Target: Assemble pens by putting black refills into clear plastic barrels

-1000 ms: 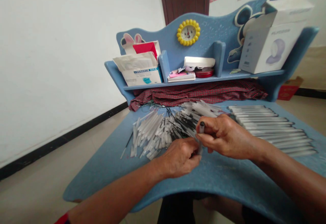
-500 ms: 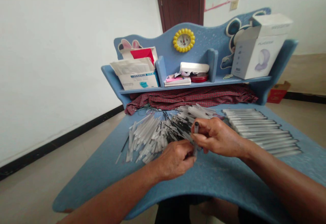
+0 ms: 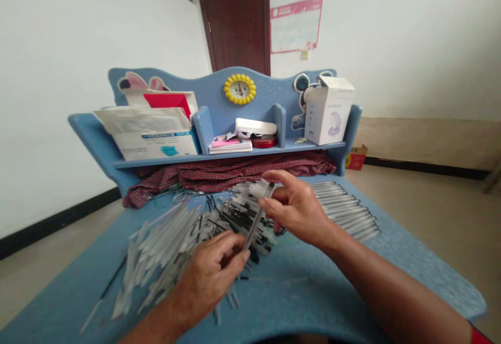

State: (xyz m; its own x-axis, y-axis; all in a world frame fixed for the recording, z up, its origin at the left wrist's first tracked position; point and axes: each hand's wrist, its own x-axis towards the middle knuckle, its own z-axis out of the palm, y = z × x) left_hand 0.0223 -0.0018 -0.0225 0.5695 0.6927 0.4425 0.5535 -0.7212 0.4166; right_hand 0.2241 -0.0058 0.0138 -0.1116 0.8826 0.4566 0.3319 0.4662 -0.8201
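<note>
A clear pen [image 3: 255,224] with a black end slants upward between my two hands. My left hand [image 3: 213,268] pinches its lower end between thumb and fingers. At the upper, black end, my right hand [image 3: 299,208] closes its thumb and index finger on the pen. Below and to the left spreads a loose heap of clear plastic pen barrels [image 3: 166,239]. Black pen parts [image 3: 238,216] lie among them, just behind the held pen. To the right of my right hand, assembled-looking pens [image 3: 344,211] lie side by side in a neat row.
The blue table [image 3: 313,292] has a raised shelf [image 3: 176,160] at its back. On it stand a mask box [image 3: 156,145], a red round tin [image 3: 263,141] and a white carton [image 3: 326,114]. A checked cloth [image 3: 230,172] is bunched beneath the shelf.
The camera view has swung right. The pen has tipped from nearly upright to a slant, and more of its length shows between my hands, which are now further apart.
</note>
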